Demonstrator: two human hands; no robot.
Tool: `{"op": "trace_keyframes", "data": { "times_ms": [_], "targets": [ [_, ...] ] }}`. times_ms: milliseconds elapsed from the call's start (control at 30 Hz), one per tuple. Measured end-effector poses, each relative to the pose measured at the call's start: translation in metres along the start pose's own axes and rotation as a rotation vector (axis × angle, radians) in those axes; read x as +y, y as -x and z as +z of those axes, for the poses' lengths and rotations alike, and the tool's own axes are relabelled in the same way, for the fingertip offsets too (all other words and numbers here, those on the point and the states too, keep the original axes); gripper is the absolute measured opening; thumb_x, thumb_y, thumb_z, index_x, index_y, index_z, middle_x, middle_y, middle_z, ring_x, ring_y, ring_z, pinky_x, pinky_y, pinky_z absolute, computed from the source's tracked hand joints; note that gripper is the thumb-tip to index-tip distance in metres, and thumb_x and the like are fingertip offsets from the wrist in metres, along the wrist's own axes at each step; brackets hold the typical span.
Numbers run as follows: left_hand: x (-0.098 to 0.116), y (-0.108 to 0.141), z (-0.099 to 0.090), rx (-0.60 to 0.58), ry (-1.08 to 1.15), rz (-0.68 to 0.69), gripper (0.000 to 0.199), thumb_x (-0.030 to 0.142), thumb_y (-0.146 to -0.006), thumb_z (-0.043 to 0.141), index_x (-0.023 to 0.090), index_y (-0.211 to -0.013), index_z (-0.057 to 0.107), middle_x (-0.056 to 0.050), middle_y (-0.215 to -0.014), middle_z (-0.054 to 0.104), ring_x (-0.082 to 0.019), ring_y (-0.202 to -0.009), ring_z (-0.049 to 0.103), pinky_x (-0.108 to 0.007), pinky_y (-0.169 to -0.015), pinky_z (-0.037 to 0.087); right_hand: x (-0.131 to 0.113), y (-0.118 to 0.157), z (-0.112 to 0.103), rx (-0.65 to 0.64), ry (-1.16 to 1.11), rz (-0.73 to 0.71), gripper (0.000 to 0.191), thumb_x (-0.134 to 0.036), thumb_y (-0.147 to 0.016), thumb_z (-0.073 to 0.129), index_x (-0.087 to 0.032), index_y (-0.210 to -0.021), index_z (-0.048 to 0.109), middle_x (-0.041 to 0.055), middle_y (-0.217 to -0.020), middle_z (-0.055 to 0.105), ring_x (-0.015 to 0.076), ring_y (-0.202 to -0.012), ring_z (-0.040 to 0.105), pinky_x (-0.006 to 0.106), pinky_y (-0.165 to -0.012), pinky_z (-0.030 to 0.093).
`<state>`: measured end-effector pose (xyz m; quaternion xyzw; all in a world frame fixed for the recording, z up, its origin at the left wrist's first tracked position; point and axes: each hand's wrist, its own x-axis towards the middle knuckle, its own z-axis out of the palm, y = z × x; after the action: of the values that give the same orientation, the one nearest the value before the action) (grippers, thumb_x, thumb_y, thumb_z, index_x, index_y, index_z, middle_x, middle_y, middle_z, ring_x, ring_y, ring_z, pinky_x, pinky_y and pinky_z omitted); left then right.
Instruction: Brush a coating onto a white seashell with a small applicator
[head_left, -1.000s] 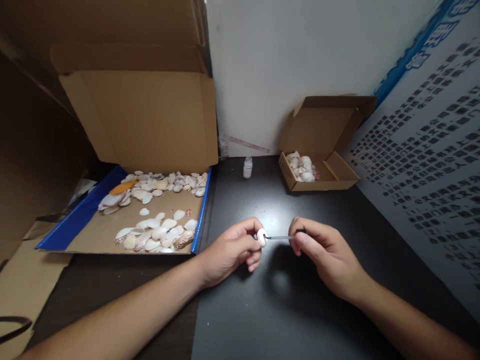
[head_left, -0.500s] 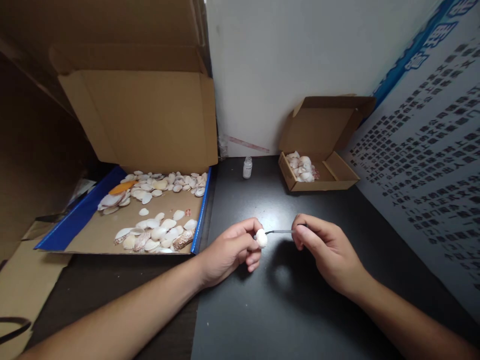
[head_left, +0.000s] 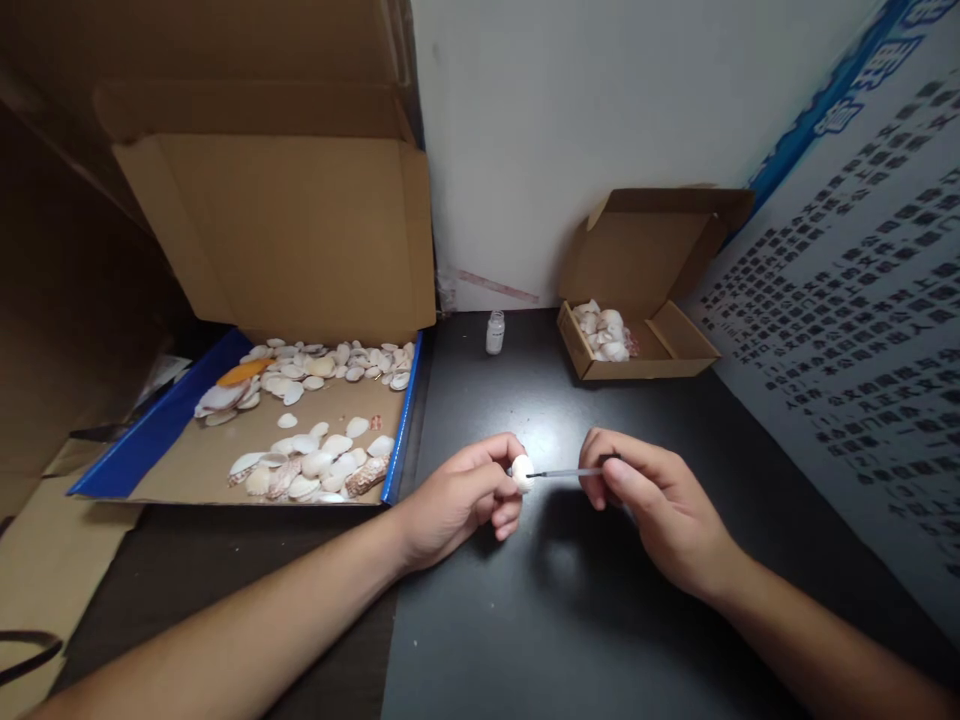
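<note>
Between the thumb and fingers of my left hand (head_left: 472, 492) is a small white shell (head_left: 523, 473). My right hand (head_left: 649, 495) pinches the black end of a thin brush (head_left: 559, 472), which points left. Its dark tip lies over the face of the shell. Both hands are above the dark table (head_left: 480, 620). Behind them stands a small glass bottle (head_left: 495, 334) with a white label and no cap on it.
On the left, an open blue-edged cardboard box (head_left: 187, 470) holds many shells (head_left: 316, 465) and an orange piece (head_left: 244, 373). A smaller open box (head_left: 645, 370) with white shells stands at the back right, beside a printed sheet (head_left: 862, 330). A pale wall rises behind.
The brush tip has moved from the shell's upper right edge onto its face. My right hand has shifted its hold slightly, showing more of the black end. My left hand is nearly still.
</note>
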<state>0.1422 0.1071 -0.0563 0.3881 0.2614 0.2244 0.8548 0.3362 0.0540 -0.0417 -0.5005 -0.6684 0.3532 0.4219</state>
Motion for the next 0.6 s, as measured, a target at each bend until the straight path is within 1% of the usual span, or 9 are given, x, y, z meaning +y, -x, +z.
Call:
{"op": "trace_keyframes", "data": {
  "times_ms": [67,167,233,300,367,433,533,600],
  "targets": [
    [-0.0001,-0.0002,0.0,-0.002,0.006,-0.001,0.012,0.015,-0.073,0.054,0.017,-0.079,0.044,0.003,-0.069,0.043,-0.005,-0.051,0.038,-0.021,-0.052,0.035,-0.0004,-0.0002,0.0005,-0.012,0.028,-0.006,0.034,-0.035,-0.094,0.044,-0.019,-0.064,0.048,-0.0012,-0.061,0.047,0.0132,-0.057,0.043,0.027,-0.055,0.033],
    [-0.0002,-0.0007,0.0,0.003,0.022,-0.001,0.011,0.014,-0.073,0.053,0.017,-0.08,0.045,0.003,-0.07,0.044,-0.005,-0.05,0.038,-0.021,-0.051,0.035,0.0006,-0.0013,0.0008,0.051,0.104,0.024,0.034,-0.033,-0.094,0.047,-0.019,-0.063,0.045,-0.0022,-0.059,0.043,0.0127,-0.055,0.04,0.026,-0.054,0.031],
    [-0.0002,-0.0008,-0.0001,0.007,0.027,0.0,0.011,0.014,-0.073,0.053,0.016,-0.08,0.045,0.003,-0.07,0.044,-0.005,-0.051,0.039,-0.021,-0.051,0.035,0.0017,-0.0014,0.0007,0.082,0.102,0.032,0.035,-0.034,-0.094,0.046,-0.019,-0.063,0.044,-0.0022,-0.058,0.042,0.0128,-0.055,0.039,0.026,-0.053,0.031],
    [-0.0002,-0.0007,-0.0002,0.005,0.027,-0.001,0.011,0.014,-0.073,0.052,0.016,-0.08,0.045,0.003,-0.07,0.044,-0.005,-0.051,0.039,-0.02,-0.051,0.035,0.0022,-0.0006,0.0007,0.069,0.054,0.014,0.036,-0.036,-0.096,0.043,-0.019,-0.063,0.045,-0.0018,-0.059,0.044,0.0131,-0.055,0.04,0.027,-0.054,0.031],
    [-0.0003,-0.0005,-0.0004,0.002,0.028,-0.001,0.011,0.014,-0.073,0.052,0.016,-0.079,0.044,0.003,-0.07,0.044,-0.005,-0.05,0.039,-0.02,-0.051,0.035,0.0019,0.0001,0.001,0.027,0.015,-0.018,0.037,-0.036,-0.096,0.041,-0.019,-0.064,0.047,-0.0012,-0.061,0.047,0.0133,-0.056,0.042,0.027,-0.054,0.032],
    [-0.0004,-0.0004,-0.0007,0.005,0.031,-0.001,0.011,0.014,-0.072,0.052,0.017,-0.08,0.044,0.003,-0.07,0.045,-0.005,-0.05,0.039,-0.021,-0.051,0.035,0.0011,0.0,0.0014,0.007,0.042,-0.029,0.035,-0.034,-0.095,0.043,-0.019,-0.064,0.048,-0.001,-0.061,0.047,0.0133,-0.057,0.043,0.027,-0.054,0.033],
    [-0.0005,-0.0005,-0.0008,0.012,0.044,-0.001,0.011,0.015,-0.073,0.051,0.017,-0.08,0.044,0.003,-0.07,0.044,-0.005,-0.05,0.039,-0.021,-0.051,0.035,0.0009,-0.0012,0.0009,0.068,0.131,0.005,0.033,-0.031,-0.092,0.049,-0.019,-0.061,0.045,-0.0023,-0.057,0.043,0.0127,-0.054,0.04,0.026,-0.053,0.031],
    [-0.0003,-0.0005,-0.0007,0.017,0.05,-0.003,0.01,0.015,-0.073,0.051,0.017,-0.08,0.044,0.003,-0.069,0.043,-0.005,-0.05,0.039,-0.021,-0.051,0.035,0.0016,-0.0015,0.0002,0.091,0.114,0.012,0.034,-0.032,-0.093,0.047,-0.019,-0.061,0.044,-0.0024,-0.057,0.042,0.0128,-0.054,0.039,0.027,-0.053,0.031]
  ]
}}
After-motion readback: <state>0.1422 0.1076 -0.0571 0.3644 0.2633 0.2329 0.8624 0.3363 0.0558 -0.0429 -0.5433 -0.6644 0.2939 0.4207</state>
